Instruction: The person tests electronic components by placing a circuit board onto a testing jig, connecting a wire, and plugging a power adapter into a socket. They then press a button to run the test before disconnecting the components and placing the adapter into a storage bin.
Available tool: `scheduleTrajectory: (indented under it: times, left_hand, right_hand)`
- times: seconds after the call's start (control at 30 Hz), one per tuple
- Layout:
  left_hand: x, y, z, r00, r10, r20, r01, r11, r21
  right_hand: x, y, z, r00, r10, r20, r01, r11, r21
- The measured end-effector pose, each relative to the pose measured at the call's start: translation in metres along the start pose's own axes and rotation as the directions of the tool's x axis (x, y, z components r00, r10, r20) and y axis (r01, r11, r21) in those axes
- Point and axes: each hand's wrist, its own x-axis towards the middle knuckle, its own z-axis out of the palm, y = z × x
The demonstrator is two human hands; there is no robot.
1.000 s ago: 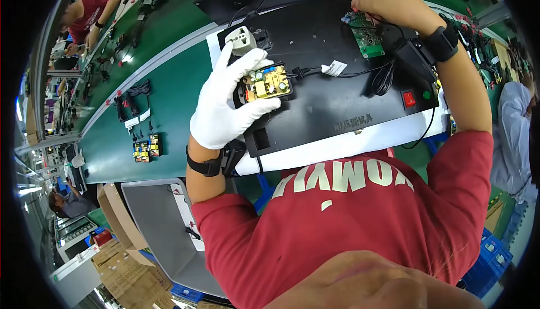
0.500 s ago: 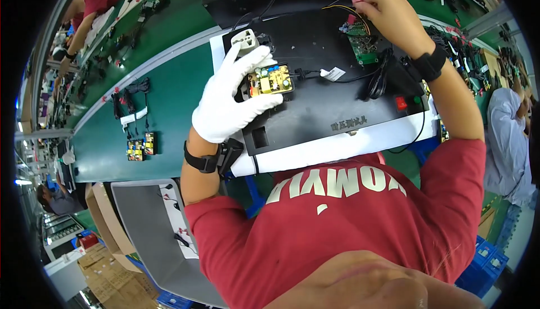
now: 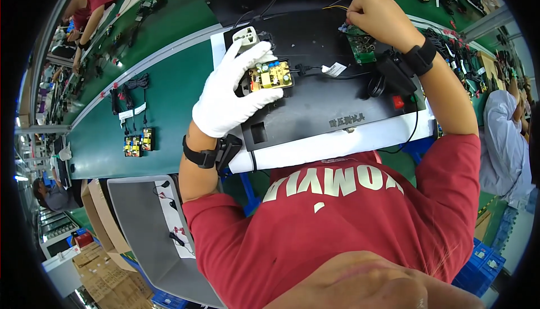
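My left hand (image 3: pixel 222 100), in a white glove, grips a yellow power supply circuit board (image 3: pixel 271 77) between thumb and fingers over the black test fixture (image 3: pixel 315 106). A light grey socket (image 3: pixel 245 37) sits just beyond its fingertips. From the board's right side runs a black cable with a white label (image 3: pixel 334 69). My bare right hand (image 3: pixel 385 21) is closed at the far right of the fixture, over the upper end of a green circuit board (image 3: pixel 360 49). Its curled fingers hide whatever they pinch. A black cable coil (image 3: pixel 376 87) lies below that hand, partly covered by my wrist strap.
Two power supply boards with cables (image 3: pixel 139 142) lie on the green bench (image 3: pixel 95 151) at left. A grey bin (image 3: pixel 132 213) stands below the bench edge. A black box (image 3: pixel 236 2) rises behind the fixture. Other people work at far left and far right.
My right hand has come down and nearer to the green circuit board, its outstretched index finger now curled in. The red piece by that hand is now hidden. My left hand keeps its grip.
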Motion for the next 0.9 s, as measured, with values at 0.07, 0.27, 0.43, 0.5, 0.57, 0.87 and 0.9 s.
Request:
scheduleTrajectory:
  times: [0.07,0.27,0.43,0.5,0.57,0.87,0.9]
  left_hand:
    - [0.0,-0.001,0.0,1.0,0.016,-0.002,-0.016,1.0,-0.005]
    - [-0.001,-0.001,0.001,0.999,-0.04,0.003,0.04,0.997,-0.059]
    - [0.002,0.004,-0.002,0.995,0.097,0.017,-0.098,0.99,0.102]
    - [0.001,0.008,-0.003,0.996,0.084,0.019,-0.086,0.989,0.121]
    - [0.0,0.01,-0.002,1.0,0.019,0.02,-0.021,0.996,0.091]
    - [0.0,0.006,-0.004,0.998,0.067,0.021,-0.069,0.982,0.177]
    - [0.0,0.005,-0.004,0.999,0.036,0.023,-0.04,0.987,0.158]
  right_hand:
    - [0.003,0.001,0.001,1.0,-0.02,-0.015,0.02,1.0,-0.017]
    - [0.006,-0.006,0.015,0.979,-0.188,-0.084,0.165,0.96,-0.226]
    - [0.004,-0.016,0.006,0.984,-0.175,-0.033,0.156,0.937,-0.314]
    - [0.0,-0.015,-0.001,0.992,-0.127,-0.003,0.12,0.944,-0.306]
    - [-0.004,-0.014,-0.004,0.996,-0.066,-0.066,0.044,0.957,-0.286]
    - [-0.001,-0.013,0.005,0.991,0.104,0.086,-0.094,0.989,-0.111]
    - [-0.001,-0.014,0.004,0.991,0.103,0.087,-0.094,0.99,-0.108]
